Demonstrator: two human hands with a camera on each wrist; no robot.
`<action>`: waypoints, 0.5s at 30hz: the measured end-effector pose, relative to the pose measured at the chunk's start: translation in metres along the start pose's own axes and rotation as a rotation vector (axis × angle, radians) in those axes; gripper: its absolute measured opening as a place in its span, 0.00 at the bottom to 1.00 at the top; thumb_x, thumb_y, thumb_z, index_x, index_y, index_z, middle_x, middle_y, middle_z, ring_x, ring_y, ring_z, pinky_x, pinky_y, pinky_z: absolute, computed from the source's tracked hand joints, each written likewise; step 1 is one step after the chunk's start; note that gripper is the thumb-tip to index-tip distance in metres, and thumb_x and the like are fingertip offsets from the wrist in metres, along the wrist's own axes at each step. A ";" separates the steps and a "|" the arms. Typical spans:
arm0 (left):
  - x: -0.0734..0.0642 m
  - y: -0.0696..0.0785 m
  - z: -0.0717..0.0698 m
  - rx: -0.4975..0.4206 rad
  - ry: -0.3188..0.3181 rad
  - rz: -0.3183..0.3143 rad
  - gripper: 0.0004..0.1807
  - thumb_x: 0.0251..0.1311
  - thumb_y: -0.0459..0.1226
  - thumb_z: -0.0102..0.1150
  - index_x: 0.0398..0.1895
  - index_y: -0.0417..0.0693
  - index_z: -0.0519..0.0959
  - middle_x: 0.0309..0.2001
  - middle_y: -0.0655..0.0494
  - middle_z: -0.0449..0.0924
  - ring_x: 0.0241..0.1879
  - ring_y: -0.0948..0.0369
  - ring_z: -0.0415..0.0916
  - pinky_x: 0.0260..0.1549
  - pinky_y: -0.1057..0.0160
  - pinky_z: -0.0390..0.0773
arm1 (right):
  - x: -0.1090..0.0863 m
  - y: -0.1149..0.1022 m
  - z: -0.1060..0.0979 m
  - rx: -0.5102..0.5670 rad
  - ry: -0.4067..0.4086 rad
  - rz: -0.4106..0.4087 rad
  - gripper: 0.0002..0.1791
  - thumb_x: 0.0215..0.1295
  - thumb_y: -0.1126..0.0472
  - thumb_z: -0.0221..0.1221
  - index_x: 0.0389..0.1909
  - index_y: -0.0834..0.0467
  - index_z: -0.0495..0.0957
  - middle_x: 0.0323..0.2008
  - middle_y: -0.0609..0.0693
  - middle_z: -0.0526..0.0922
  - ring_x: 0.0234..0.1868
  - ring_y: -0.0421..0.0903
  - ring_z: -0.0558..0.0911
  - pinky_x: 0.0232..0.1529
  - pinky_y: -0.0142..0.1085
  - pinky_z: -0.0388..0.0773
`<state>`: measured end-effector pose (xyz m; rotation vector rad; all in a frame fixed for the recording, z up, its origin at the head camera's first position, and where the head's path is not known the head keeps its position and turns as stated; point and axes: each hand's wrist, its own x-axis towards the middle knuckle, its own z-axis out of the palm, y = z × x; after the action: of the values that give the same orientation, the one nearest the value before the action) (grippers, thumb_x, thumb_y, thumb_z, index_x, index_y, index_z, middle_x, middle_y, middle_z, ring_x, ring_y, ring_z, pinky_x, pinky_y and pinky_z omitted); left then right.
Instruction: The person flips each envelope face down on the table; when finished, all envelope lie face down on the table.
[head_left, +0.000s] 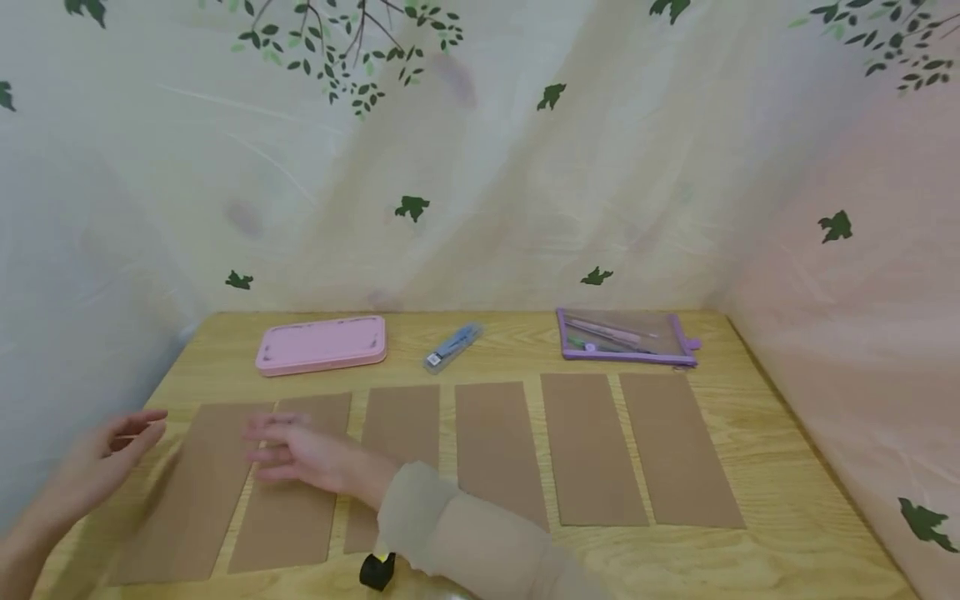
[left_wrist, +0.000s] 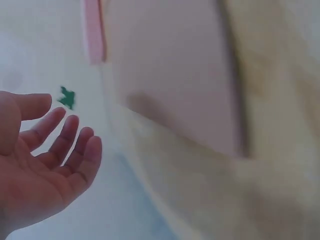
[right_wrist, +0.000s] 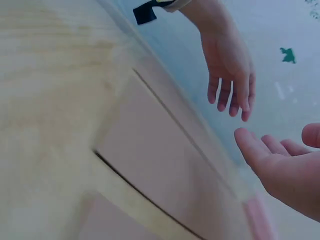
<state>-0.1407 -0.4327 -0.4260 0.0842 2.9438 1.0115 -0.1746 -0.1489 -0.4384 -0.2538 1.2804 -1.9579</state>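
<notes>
Several brown cardboard rectangles lie side by side on the wooden table. My left hand (head_left: pixel 105 462) hovers at the left edge of the leftmost cardboard piece (head_left: pixel 191 492), its fingers relaxed and holding nothing. Over the second cardboard piece (head_left: pixel 288 521) is my right hand (head_left: pixel 307 454), palm turned to the left, fingers loosely extended and slightly blurred. In the left wrist view, the left hand (left_wrist: pixel 50 165) shows an empty palm with softly bent fingers. The right wrist view has both the right hand (right_wrist: pixel 285 172) and the left hand (right_wrist: pixel 230 60), apart from each other and above the cardboard.
Behind the cardboard row lie a pink pencil case (head_left: pixel 322 345), a small clear case with a blue item (head_left: pixel 453 347) and a purple-edged mesh pouch (head_left: pixel 626 337) with pens. More cardboard pieces (head_left: pixel 678 450) continue to the right. Fabric with leaf prints (head_left: pixel 510 183) encloses the table (head_left: pixel 810 550).
</notes>
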 end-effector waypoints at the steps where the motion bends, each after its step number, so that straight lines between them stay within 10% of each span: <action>1: 0.002 0.007 -0.001 0.027 0.060 0.067 0.26 0.79 0.41 0.48 0.65 0.24 0.68 0.52 0.26 0.76 0.38 0.80 0.70 0.28 0.73 0.75 | -0.004 -0.010 -0.003 -0.068 -0.011 -0.024 0.22 0.81 0.58 0.48 0.70 0.61 0.70 0.66 0.53 0.76 0.65 0.55 0.76 0.63 0.50 0.75; 7: 0.016 0.062 -0.016 0.096 0.235 0.304 0.20 0.73 0.34 0.57 0.61 0.27 0.73 0.53 0.27 0.76 0.46 0.75 0.74 0.36 0.89 0.64 | -0.046 -0.080 -0.032 -0.642 -0.009 -0.301 0.25 0.83 0.51 0.44 0.74 0.54 0.68 0.71 0.43 0.71 0.66 0.34 0.71 0.63 0.31 0.72; 11: 0.019 0.105 -0.023 0.235 0.293 0.370 0.24 0.72 0.39 0.59 0.65 0.33 0.72 0.57 0.28 0.74 0.41 0.44 0.77 0.33 0.65 0.78 | -0.082 -0.123 -0.056 -1.141 0.092 -0.493 0.29 0.84 0.48 0.39 0.79 0.54 0.58 0.77 0.45 0.61 0.76 0.37 0.56 0.74 0.31 0.53; 15: 0.025 0.142 -0.019 0.347 0.373 0.468 0.30 0.72 0.44 0.59 0.73 0.42 0.68 0.63 0.31 0.72 0.36 0.45 0.79 0.30 0.40 0.79 | -0.117 -0.153 -0.079 -1.525 0.272 -0.676 0.30 0.84 0.51 0.41 0.80 0.57 0.54 0.78 0.50 0.55 0.79 0.45 0.44 0.77 0.43 0.34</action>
<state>-0.1601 -0.3310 -0.3238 0.6908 3.5115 0.5709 -0.2123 0.0178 -0.3187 -1.2886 2.9222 -1.0014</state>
